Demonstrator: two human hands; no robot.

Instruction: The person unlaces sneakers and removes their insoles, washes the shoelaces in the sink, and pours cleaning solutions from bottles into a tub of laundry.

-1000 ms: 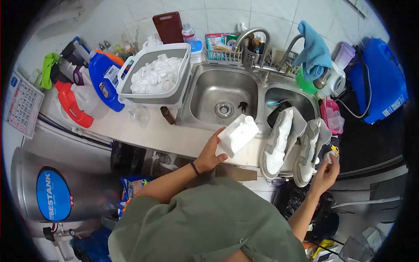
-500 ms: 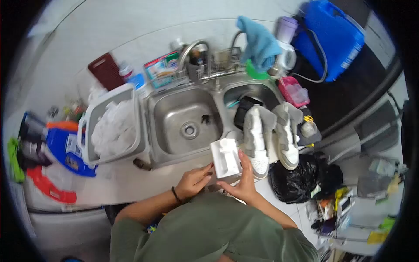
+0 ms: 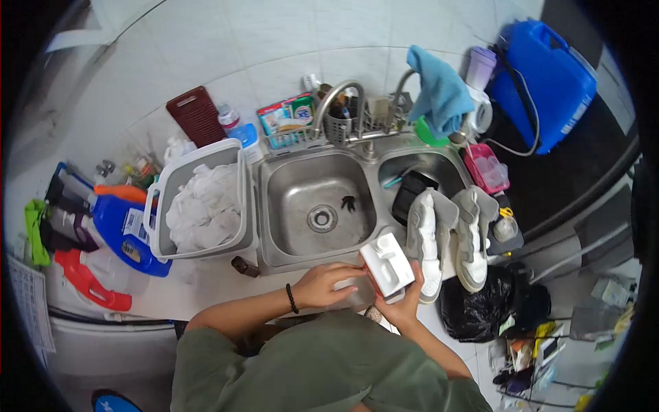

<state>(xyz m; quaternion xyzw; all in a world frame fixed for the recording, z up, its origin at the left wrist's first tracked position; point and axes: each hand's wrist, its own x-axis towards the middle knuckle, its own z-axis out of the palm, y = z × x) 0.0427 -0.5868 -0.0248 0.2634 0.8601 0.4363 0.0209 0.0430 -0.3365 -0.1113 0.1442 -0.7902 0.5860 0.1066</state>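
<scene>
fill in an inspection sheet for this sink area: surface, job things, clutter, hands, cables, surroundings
Surface: pale counter around a steel sink; a small black item lies beside the drain.
Job things: white container held in front of the sink; contents not visible.
Clutter: gray tub of white cloth and blue bottle to the left; white-and-gray shoes by the right basin.
Hands: right hand grips the container; left hand is open beside it, contact unclear.
Cables: one thin cord or hose by the big blue container; no plug seen.
Surroundings: tiled wall behind; black bag low at right.
</scene>
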